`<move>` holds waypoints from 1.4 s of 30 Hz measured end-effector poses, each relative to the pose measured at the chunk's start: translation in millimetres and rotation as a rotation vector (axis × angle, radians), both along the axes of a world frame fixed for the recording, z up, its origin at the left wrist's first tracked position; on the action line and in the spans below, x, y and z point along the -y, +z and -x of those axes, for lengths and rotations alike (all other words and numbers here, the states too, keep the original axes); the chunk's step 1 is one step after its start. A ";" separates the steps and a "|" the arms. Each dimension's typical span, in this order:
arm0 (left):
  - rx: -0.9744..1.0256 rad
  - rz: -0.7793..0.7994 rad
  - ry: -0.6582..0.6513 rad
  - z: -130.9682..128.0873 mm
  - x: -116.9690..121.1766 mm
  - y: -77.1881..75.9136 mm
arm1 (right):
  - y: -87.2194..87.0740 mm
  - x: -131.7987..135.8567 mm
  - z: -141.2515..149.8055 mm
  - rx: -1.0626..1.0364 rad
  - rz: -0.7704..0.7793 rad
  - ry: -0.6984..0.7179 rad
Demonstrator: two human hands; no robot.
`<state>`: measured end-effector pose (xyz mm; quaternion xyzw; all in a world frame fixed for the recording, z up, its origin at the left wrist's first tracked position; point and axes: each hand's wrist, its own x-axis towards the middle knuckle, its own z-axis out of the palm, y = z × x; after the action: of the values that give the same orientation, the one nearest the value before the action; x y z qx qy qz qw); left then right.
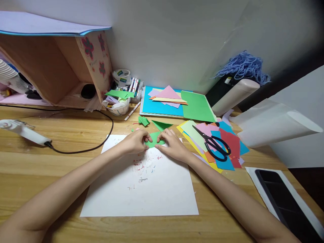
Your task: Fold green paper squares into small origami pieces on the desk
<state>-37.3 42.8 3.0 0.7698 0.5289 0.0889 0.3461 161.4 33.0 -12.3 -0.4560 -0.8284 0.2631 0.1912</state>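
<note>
A small piece of green paper [153,139] is held between both hands over the upper part of a white sheet [141,199]. My left hand [136,140] pinches its left side, with thumb and fingers closed on the edge. On the right side, my right hand [173,143] grips the same paper with bent fingers. Part of the paper is hidden under the fingertips. Just beyond the hands lie a folded green triangle [162,125] and a crumpled green paper shape [144,120]. Red, blue and dark marks dot the white sheet.
Black-handled scissors [215,143] rest on coloured paper scraps [231,141] to the right. A phone [278,192] lies at the far right. Behind are a stack of coloured paper [162,109] and a tub of scraps [118,108]. A white corded tool [25,131] lies left.
</note>
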 end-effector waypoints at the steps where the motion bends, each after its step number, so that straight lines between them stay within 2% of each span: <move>1: 0.004 0.002 -0.003 0.3 -0.3 -0.3 | 1.4 -0.3 -0.6 0.001 0.020 0.010; 9: 0.029 0.005 -0.004 2.4 -1.8 -6.2 | 7.1 -11.4 -14.0 -0.050 0.155 0.174; 14: -0.003 -0.005 -0.001 1.1 0.2 -1.6 | 5.5 -17.2 -18.8 -0.113 0.198 0.197; 17: -0.053 -0.128 -0.020 -3.0 7.3 1.1 | 5.1 -15.4 -18.2 -0.154 0.169 0.157; 20: -0.148 -0.327 -0.053 -7.9 15.9 1.3 | 5.7 -10.8 -15.9 -0.194 0.131 0.145; 22: -0.208 -0.431 -0.108 -10.2 19.0 0.9 | 5.7 -7.8 -14.1 -0.191 0.096 0.119; 29: -0.342 -0.622 -0.366 -11.6 13.4 1.8 | 1.4 -7.1 -11.1 -0.266 -0.034 0.137; 31: -0.257 -0.603 -0.362 -11.7 13.1 4.0 | 0.0 -8.6 -11.7 -0.306 -0.056 0.122; 33: -0.087 -0.514 -0.263 -12.3 13.9 6.1 | -2.5 -10.4 -12.7 -0.378 -0.010 0.082; 37: 0.270 -0.216 0.002 -14.5 14.3 2.5 | -10.6 -13.4 -14.7 -0.560 0.247 -0.028; 39: 0.355 -0.122 0.054 -15.7 13.4 -2.7 | -13.2 -13.9 -14.6 -0.569 0.300 -0.044; 42: 0.376 -0.080 0.081 -17.1 12.8 -8.1 | -12.7 -12.9 -13.1 -0.536 0.305 -0.045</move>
<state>-20.2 30.0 -5.1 0.7307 0.4816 0.2662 0.4041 174.4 45.9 -25.0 -0.4122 -0.6889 0.4911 0.3381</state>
